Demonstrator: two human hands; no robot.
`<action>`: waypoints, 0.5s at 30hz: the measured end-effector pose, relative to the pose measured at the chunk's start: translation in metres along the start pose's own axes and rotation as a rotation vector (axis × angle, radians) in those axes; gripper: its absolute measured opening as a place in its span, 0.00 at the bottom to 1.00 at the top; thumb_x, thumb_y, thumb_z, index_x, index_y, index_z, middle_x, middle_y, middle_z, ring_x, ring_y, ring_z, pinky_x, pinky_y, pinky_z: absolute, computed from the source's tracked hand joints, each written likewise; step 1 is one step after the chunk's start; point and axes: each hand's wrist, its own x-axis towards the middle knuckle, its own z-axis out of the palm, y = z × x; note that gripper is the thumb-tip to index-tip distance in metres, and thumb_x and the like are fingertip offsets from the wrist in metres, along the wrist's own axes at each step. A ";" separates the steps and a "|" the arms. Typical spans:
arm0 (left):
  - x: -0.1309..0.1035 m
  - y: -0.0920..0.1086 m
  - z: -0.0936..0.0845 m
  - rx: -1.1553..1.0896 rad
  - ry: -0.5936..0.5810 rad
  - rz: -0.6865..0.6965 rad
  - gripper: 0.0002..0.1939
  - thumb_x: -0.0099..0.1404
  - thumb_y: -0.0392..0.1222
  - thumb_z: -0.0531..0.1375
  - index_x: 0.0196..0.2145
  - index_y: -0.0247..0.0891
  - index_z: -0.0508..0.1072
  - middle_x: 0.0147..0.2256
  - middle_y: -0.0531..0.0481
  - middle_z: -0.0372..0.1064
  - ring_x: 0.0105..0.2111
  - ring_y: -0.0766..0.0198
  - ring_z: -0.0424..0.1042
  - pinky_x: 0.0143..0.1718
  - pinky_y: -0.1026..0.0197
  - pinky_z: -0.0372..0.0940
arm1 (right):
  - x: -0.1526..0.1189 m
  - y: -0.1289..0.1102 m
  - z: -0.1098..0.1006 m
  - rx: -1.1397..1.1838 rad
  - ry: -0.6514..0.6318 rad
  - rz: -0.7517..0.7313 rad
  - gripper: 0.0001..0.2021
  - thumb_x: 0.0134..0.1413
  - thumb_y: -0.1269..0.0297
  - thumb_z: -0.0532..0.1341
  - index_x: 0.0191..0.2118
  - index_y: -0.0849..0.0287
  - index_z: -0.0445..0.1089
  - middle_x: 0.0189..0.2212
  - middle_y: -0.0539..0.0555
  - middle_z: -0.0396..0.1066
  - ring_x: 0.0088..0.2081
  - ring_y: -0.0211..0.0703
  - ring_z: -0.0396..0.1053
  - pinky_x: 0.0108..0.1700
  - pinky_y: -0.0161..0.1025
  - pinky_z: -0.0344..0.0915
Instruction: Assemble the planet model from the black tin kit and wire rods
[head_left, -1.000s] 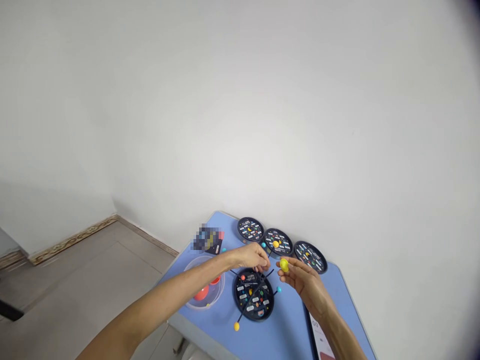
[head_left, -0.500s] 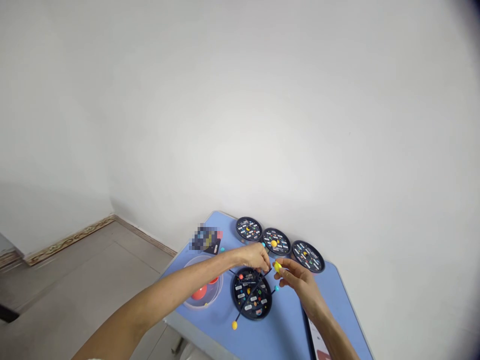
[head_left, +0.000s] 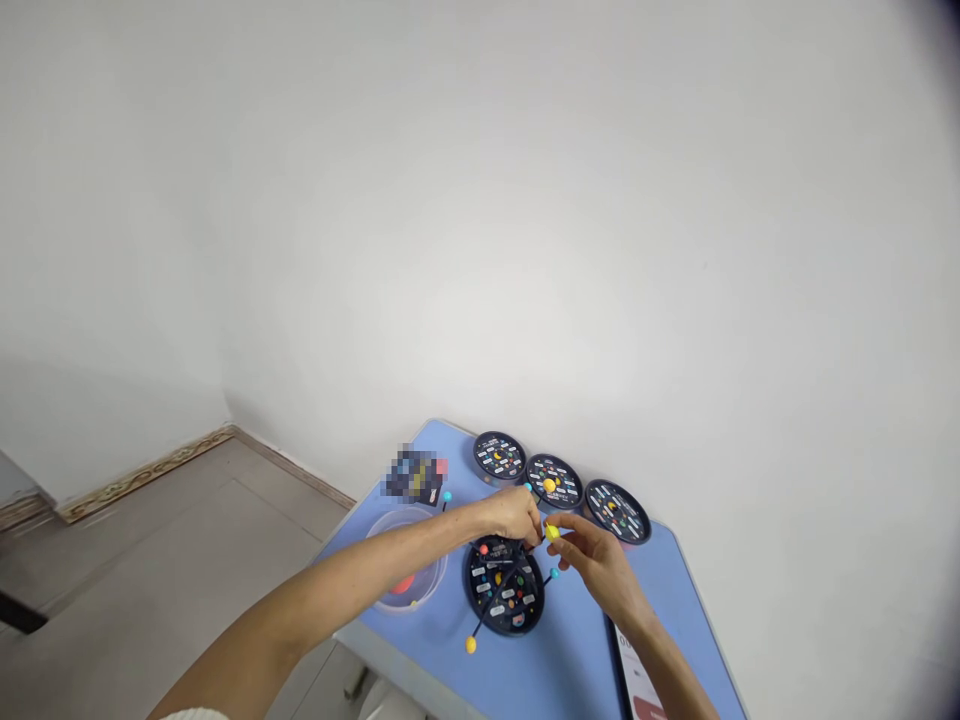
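Note:
In the head view, my right hand [head_left: 598,560] pinches a small yellow ball [head_left: 553,533] between thumb and fingertips. My left hand [head_left: 516,515] reaches over a round black base [head_left: 504,607] printed with coloured planets and white labels. Its fingers are closed round the end of a thin black rod [head_left: 491,602], right beside the yellow ball; whether rod and ball are joined I cannot tell. An orange ball [head_left: 471,645] sits on that rod's near end. Other rods around the base carry a red ball [head_left: 484,550] and a blue ball [head_left: 555,574].
Three similar round black bases [head_left: 499,456] line the back of the blue table [head_left: 577,650]. A clear bowl [head_left: 379,605] with red pieces stands left, partly under my forearm. A blurred dark card [head_left: 414,475] lies behind it; a phone or tablet [head_left: 634,675] lies at right.
The yellow ball in my right hand has moved slightly left, closer to my left fingers and the rod end. The view has shifted a little.

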 end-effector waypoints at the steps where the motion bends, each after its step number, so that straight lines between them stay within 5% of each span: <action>1: 0.000 0.000 0.000 -0.004 -0.003 0.002 0.05 0.47 0.31 0.62 0.21 0.35 0.79 0.17 0.57 0.66 0.22 0.68 0.63 0.24 0.66 0.56 | 0.001 0.000 -0.001 -0.003 -0.003 0.000 0.14 0.38 0.55 0.67 0.33 0.58 0.76 0.21 0.51 0.74 0.25 0.43 0.69 0.30 0.40 0.66; 15: -0.004 -0.001 0.003 -0.028 0.003 0.035 0.05 0.48 0.32 0.62 0.19 0.36 0.78 0.14 0.58 0.62 0.20 0.70 0.59 0.23 0.67 0.54 | 0.000 -0.007 -0.001 0.070 -0.072 0.059 0.21 0.36 0.45 0.70 0.30 0.59 0.78 0.26 0.55 0.75 0.29 0.47 0.71 0.31 0.41 0.68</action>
